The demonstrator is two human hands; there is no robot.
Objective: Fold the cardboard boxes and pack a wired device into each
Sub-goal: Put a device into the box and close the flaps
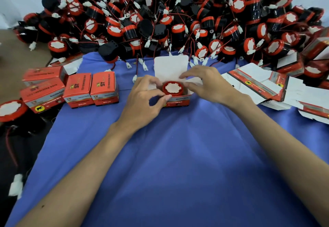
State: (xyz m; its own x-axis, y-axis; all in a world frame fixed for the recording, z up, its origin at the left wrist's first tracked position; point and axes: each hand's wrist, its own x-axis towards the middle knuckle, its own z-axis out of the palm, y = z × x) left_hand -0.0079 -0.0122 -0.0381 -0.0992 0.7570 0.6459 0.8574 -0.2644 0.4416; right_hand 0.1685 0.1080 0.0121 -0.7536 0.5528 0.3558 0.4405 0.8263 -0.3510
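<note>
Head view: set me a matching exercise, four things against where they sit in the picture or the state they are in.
Things:
1. open box
2. closed boxes
3. flat box blanks
4. loose reversing horns

Places or states:
A. far side, heaped
B. left, standing side by side
C. right, stacked
D. centre, lid up

Pairs: 1-D, 2-B, 3-C, 4-A
</note>
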